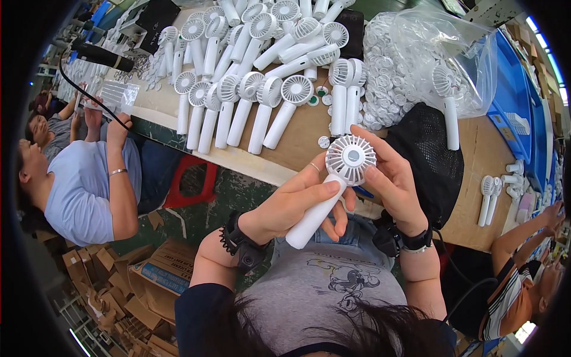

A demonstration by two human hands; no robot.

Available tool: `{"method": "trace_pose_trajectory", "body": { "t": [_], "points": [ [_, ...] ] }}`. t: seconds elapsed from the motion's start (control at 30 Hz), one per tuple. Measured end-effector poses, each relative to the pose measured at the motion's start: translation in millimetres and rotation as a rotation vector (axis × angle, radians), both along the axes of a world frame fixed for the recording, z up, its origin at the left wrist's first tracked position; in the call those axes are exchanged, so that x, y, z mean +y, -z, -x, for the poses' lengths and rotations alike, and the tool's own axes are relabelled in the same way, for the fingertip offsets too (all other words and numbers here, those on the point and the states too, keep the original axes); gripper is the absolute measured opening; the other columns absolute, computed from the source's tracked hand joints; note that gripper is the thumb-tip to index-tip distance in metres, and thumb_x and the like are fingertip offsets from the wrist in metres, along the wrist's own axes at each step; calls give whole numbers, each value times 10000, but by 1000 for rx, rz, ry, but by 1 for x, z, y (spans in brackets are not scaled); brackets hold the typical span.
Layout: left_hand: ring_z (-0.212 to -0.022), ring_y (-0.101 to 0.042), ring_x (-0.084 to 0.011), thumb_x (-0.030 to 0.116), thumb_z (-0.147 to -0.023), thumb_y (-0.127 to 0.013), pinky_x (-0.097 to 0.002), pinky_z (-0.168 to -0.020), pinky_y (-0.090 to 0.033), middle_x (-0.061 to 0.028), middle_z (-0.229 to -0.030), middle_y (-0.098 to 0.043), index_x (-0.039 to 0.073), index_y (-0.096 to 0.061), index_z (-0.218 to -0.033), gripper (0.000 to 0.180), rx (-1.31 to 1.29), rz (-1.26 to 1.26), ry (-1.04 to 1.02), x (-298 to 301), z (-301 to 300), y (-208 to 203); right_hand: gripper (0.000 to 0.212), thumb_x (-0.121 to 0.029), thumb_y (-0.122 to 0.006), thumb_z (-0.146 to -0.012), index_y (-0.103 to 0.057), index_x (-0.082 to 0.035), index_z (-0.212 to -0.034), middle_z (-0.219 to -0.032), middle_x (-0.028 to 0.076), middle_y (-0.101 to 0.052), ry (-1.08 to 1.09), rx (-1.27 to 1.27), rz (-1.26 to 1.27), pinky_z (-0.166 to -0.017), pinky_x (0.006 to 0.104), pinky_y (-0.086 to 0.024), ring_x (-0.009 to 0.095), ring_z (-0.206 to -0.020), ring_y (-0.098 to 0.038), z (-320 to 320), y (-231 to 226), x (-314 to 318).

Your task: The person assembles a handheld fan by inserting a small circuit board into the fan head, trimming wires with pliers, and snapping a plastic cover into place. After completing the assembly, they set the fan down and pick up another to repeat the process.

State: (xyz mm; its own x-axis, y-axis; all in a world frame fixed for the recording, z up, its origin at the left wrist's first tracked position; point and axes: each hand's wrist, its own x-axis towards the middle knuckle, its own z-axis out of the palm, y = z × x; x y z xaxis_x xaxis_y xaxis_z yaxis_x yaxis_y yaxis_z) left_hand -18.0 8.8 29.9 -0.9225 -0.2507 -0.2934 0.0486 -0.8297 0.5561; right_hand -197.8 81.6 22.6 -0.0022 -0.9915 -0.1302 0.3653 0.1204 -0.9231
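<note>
A white handheld fan (315,217) is held tilted in front of my body, its round slatted head up and its handle toward me. My left hand (291,199) wraps the handle just below the head, thumb on top. The fingers of my right hand (395,178) grip the rim of the fan head, thumb in front. A grey disc sits at the head's centre. Beyond my hands, a row of similar white fans (241,107) lies on the table (238,163), with more piled behind. Two fans (346,98) lie together just past my right hand.
A clear plastic bag (410,59) full of small white round parts lies at the back right. Next to it are a black mesh bag (428,154) and one fan (451,113). A blue bin (511,113) stands further right. Co-workers sit left and right; cardboard boxes (160,273) fill the lower left.
</note>
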Motion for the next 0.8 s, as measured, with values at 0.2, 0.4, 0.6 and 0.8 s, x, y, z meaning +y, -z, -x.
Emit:
{"method": "trace_pose_trajectory", "body": {
  "t": [0.2,0.4,0.6,0.8],
  "points": [
    [-655,-621,-209,215,-950,-409,-296,-539,-553,-146,-918,-535,95,-155,-1359,497,96,-73,42,-4,-6,6,590,-149,-552,-857,-316,66,-1353,-1240,136,-503,8,143,110,-981,299,-352,172,-1139,-482,-1,-9,4],
    [-592,-570,-158,218,-949,-411,-255,-486,-486,-135,-925,-534,86,-166,-1359,496,168,-46,28,-3,-6,15,590,-111,-576,-831,-339,67,-1341,-1218,131,-508,-26,238,171,-976,305,-361,176,-1132,-490,0,-17,5],
    [-598,-510,-97,187,-948,-422,-220,-517,-437,-95,-977,-509,78,-190,-1338,466,23,362,-142,4,-1,17,570,-25,-619,-783,-407,34,-1309,-1077,111,-558,-10,514,309,-893,290,-426,160,-1004,-545,-4,-16,2],
    [-614,-472,-65,137,-937,-432,-204,-544,-418,-75,-1008,-484,73,-202,-1301,435,111,526,-206,9,0,26,570,-15,-657,-755,-441,29,-1281,-969,104,-585,127,554,328,-835,284,-464,157,-907,-583,-17,-13,5]
  ]
}}
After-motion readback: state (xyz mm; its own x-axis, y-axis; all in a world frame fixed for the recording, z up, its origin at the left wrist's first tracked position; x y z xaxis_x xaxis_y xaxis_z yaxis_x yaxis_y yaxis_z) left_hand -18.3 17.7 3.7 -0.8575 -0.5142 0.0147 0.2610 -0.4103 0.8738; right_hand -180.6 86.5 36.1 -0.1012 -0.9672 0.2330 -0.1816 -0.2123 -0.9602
